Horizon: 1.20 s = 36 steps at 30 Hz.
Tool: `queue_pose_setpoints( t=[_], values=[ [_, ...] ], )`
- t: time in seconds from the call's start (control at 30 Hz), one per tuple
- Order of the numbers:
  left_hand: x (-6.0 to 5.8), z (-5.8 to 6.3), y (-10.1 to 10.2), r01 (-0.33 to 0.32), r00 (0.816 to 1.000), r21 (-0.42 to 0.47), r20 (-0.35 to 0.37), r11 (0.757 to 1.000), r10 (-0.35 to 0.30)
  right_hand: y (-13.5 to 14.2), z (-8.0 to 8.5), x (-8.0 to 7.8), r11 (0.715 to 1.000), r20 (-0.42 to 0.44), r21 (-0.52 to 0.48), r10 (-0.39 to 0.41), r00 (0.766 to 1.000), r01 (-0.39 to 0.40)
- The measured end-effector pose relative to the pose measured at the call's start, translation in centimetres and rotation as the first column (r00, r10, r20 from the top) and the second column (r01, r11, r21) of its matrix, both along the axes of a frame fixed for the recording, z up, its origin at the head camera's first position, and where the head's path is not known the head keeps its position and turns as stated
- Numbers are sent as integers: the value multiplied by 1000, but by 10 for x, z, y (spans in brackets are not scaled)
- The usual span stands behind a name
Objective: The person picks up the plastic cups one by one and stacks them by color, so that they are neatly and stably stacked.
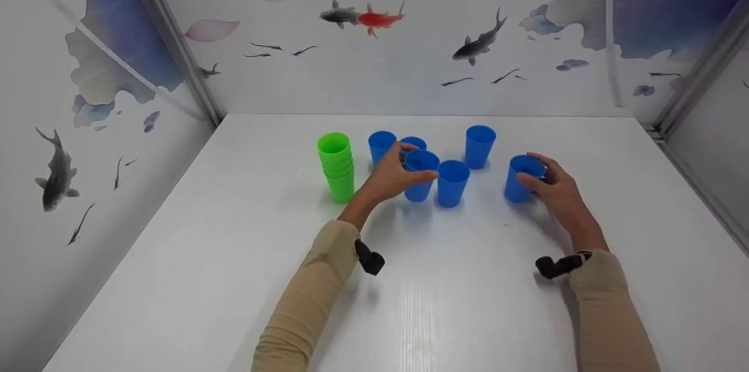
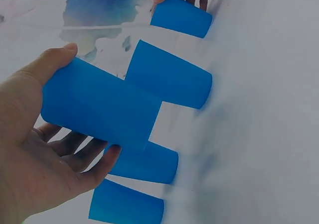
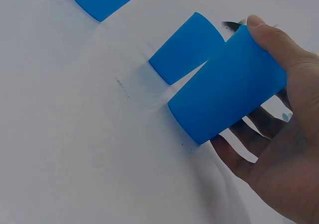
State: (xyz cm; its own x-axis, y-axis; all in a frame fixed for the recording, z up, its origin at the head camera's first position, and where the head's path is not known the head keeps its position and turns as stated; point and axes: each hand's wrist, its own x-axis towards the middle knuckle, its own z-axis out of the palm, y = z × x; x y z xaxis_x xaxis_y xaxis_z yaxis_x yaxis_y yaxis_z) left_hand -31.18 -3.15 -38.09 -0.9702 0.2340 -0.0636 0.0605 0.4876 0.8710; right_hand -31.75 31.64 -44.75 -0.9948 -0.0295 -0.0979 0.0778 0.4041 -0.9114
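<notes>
My left hand (image 1: 386, 176) holds a blue cup (image 1: 420, 179) between thumb and fingers; in the left wrist view this cup (image 2: 102, 99) overlaps its neighbours. Just right of it stands another blue cup (image 1: 453, 185). Two more, a back-left blue cup (image 1: 381, 147) and a partly hidden blue cup (image 1: 415, 143), stand behind the left hand. My right hand (image 1: 556, 188) grips an upright blue cup (image 1: 518, 188) at the right, thumb on the near side. The right wrist view shows that cup (image 3: 229, 84) with fingers around its far side.
A stack of green cups (image 1: 336, 170) stands left of the left hand. One blue cup (image 1: 480, 147) is upright at the back, between the hands. The white table (image 1: 409, 290) meets a wall (image 1: 409, 79) printed with fish behind the cups.
</notes>
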Motion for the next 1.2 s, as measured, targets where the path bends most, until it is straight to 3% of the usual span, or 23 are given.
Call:
queue_pose_setpoints(
  t=[0.27, 0.67, 0.9, 1.2],
  values=[
    [-11, 11, 19, -13, 1000, -32, -16, 999, 13, 0, -2, -1, 1000, -12, -8, -1, 1000, 1],
    [-27, 32, 38, -125, 991, -27, -61, 992, 123, 0, -4, 0, 1000, -16, -16, -6, 1000, 6],
    [-28, 44, 57, -158, 982, -19, -111, 987, 154, 0, -4, -1, 1000, -23, -9, -10, 1000, 9],
    [-29, 42, 90, -195, 967, 6, -168, 981, 194, -1, -4, 0, 1000, -11, -3, -14, 1000, 14]
  ],
)
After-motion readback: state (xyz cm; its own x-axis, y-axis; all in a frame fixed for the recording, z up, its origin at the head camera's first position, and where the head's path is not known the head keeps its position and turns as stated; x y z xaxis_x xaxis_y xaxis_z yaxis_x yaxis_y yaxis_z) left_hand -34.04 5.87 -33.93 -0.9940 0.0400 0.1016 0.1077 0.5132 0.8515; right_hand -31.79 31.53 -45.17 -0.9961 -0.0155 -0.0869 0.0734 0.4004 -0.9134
